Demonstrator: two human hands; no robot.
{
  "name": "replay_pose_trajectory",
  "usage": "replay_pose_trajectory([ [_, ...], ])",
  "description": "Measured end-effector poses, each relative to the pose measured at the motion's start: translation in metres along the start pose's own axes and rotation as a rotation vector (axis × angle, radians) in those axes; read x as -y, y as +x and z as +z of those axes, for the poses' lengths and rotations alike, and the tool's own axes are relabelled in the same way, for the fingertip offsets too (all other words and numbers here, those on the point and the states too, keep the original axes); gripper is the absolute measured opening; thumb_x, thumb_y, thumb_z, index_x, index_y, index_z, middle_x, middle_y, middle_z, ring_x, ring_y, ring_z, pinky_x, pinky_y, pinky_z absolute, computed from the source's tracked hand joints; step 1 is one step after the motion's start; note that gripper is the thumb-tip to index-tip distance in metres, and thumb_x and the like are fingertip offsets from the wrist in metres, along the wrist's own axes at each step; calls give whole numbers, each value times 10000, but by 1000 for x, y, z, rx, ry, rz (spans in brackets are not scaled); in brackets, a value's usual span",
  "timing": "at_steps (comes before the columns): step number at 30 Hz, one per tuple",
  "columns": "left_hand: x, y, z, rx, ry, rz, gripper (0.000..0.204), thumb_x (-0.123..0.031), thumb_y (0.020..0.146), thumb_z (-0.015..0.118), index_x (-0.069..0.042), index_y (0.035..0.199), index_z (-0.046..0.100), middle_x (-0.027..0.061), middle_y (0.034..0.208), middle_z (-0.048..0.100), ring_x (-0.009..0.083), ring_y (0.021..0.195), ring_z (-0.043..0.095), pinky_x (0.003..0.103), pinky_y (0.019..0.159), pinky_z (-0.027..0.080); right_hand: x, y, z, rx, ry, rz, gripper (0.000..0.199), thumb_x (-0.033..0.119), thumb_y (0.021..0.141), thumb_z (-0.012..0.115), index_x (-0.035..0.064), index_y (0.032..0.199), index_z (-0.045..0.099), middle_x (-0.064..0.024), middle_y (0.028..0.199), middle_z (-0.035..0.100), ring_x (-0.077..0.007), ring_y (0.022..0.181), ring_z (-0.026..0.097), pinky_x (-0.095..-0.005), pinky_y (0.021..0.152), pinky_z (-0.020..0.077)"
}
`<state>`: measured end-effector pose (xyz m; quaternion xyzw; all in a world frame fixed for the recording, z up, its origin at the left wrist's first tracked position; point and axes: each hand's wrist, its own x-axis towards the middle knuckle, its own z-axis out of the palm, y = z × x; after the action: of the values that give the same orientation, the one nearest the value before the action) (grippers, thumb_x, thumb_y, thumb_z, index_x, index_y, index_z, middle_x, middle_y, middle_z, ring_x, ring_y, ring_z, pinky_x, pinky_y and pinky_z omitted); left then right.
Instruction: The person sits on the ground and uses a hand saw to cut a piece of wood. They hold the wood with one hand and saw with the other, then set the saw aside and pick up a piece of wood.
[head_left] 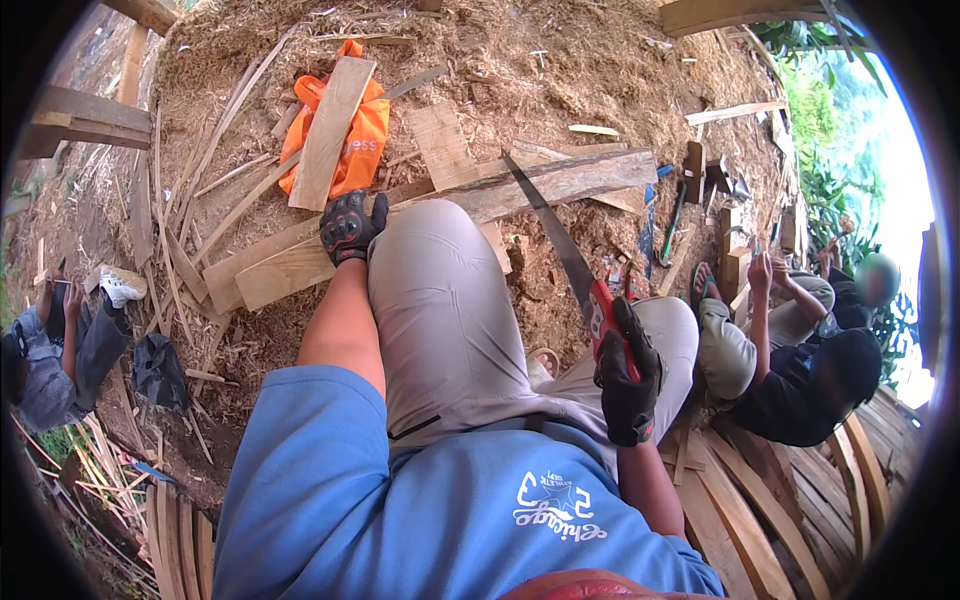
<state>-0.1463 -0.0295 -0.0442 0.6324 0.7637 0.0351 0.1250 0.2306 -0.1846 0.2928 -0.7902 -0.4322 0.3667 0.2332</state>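
My right hand [630,375], in a dark glove, is closed round the red handle of a hand saw [562,240]. Its long dark blade slants up and left from my right knee, and the tip overlaps the far edge of a rough wooden plank [570,183]. Beside my left knee, my gloved left hand [347,228] rests on the planks, thumb apart and fingers bent over the wood. A pale board [335,130] lies just beyond that hand, across an orange bag [367,130]. My left knee hides part of the planks.
Wood shavings and offcuts cover the ground. A hammer [676,215] lies at right, near wood blocks [695,172]. Two people [810,385] sit at right; another person [60,350] is at far left by a dark bag [160,370]. Long boards [750,500] lie behind me at right.
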Motion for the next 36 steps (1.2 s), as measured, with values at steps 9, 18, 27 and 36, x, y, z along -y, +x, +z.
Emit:
replay_pose_trajectory([
  [9,-3,0,-5,31,-25,11,724,-700,995,504,-85,1265,775,145,1278,766,330,1233,688,485,1097,507,-15,27,27,-26,-43,-154,403,79,1066,611,26,1464,649,-179,1340,738,-239,1181,697,-366,1022,532],
  [18,-9,1,-7,-22,-19,26,662,-651,989,552,-83,1238,785,156,1255,770,331,1201,705,474,1085,519,-34,198,146,-25,65,-320,424,202,1061,630,58,1459,661,-221,1227,775,-254,1095,758,-384,948,569],
  [27,-4,0,-5,18,-35,8,674,-673,988,542,-99,1247,782,147,1274,765,329,1227,692,483,1084,513,-50,190,153,23,97,-275,439,218,1083,596,104,1505,633,-230,1332,738,-302,1254,710,-387,1046,531],
  [36,-2,-1,-2,-25,-9,14,672,-667,989,544,-88,1228,785,145,1244,775,340,1200,703,489,1079,523,-41,60,36,81,13,-101,446,136,1098,581,25,1531,589,-170,1473,672,-231,1306,647,-347,1109,489],
])
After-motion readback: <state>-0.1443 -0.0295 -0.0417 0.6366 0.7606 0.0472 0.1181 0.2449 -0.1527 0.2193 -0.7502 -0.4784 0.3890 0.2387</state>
